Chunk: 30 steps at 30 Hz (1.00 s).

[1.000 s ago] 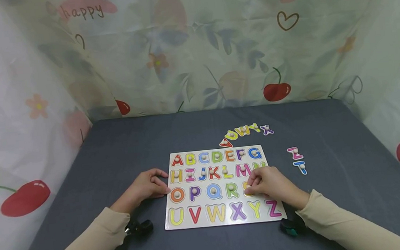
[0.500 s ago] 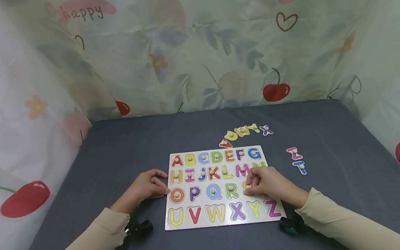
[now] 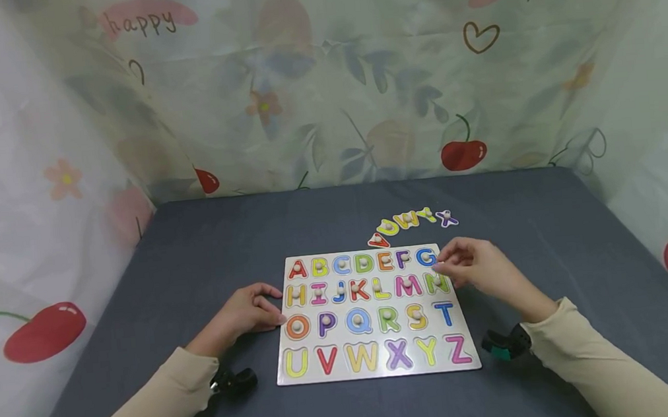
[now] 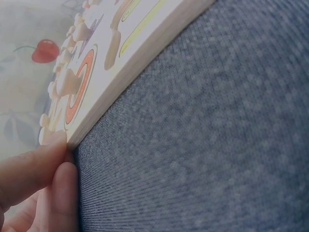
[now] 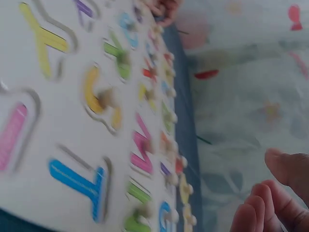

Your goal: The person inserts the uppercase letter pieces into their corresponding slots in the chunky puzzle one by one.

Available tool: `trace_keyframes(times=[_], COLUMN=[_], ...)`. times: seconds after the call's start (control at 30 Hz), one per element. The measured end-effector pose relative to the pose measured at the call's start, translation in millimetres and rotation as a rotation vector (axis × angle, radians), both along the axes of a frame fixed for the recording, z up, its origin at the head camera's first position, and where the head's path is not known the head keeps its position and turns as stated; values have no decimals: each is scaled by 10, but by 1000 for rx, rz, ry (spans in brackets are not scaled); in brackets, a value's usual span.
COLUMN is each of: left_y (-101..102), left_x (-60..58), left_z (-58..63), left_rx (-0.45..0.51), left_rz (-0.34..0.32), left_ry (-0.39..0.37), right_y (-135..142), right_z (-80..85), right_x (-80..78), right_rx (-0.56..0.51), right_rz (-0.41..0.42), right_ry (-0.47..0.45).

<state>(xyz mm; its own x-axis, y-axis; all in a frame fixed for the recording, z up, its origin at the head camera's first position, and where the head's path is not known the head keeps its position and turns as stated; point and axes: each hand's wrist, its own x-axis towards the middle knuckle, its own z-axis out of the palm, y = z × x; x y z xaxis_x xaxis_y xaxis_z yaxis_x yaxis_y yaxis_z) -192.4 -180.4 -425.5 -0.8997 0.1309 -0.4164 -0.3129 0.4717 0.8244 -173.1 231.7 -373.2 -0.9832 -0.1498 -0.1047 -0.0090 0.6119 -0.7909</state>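
Note:
A white alphabet puzzle board (image 3: pixel 377 365) lies on the table, with knobbed letter pieces filling the recesses from A through S. The T recess (image 3: pixel 443 315) and the bottom row hold no pieces. At the board's left edge, my left hand (image 3: pixel 251 310) pinches the rim, thumb near the orange O (image 4: pixel 79 92). My right hand (image 3: pixel 479 267) hovers by the upper right corner, near the G (image 3: pixel 425 257); fingers are loosely bent, with nothing between them. The yellow S piece (image 3: pixel 418 316) sits in its recess. Loose pink Z and blue T pieces are hidden behind the right hand.
Beyond the board's far edge lie loose pieces: a red V (image 3: pixel 378 240), a U (image 3: pixel 388 227), a W (image 3: pixel 406 219), a Y (image 3: pixel 426 213) and a purple X (image 3: pixel 447 218). Black wrist devices (image 3: pixel 507 342) hang under both forearms. Patterned curtains (image 3: pixel 324 90) surround the dark grey table.
My right hand has let go of the S piece and moved up and right, now covering the loose Z and T. The left hand stays at the board's edge.

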Motion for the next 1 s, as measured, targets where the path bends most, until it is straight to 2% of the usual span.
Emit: trace_keyframes(times=[0.13, 0.23, 0.43, 0.7, 1.0], left_y=[-2, -1, 0, 10, -2], left_x=[-5, -8, -3, -2, -7], left_z=[-10, -18, -13, 12, -5], left_rx=[-2, -5, -9, -11, -18], left_rz=[7, 14, 9, 8, 9], left_ry=[2, 8, 12, 3, 8], right_y=[213, 381, 675, 967, 1100], right_z=[99, 105, 42, -98, -283], right_x=[-10, -16, -17, 44, 85], right_rx=[-21, -17, 1, 69, 128], right_rz=[-70, -106, -156, -143, -122], right_ry=[21, 33, -37, -47, -94])
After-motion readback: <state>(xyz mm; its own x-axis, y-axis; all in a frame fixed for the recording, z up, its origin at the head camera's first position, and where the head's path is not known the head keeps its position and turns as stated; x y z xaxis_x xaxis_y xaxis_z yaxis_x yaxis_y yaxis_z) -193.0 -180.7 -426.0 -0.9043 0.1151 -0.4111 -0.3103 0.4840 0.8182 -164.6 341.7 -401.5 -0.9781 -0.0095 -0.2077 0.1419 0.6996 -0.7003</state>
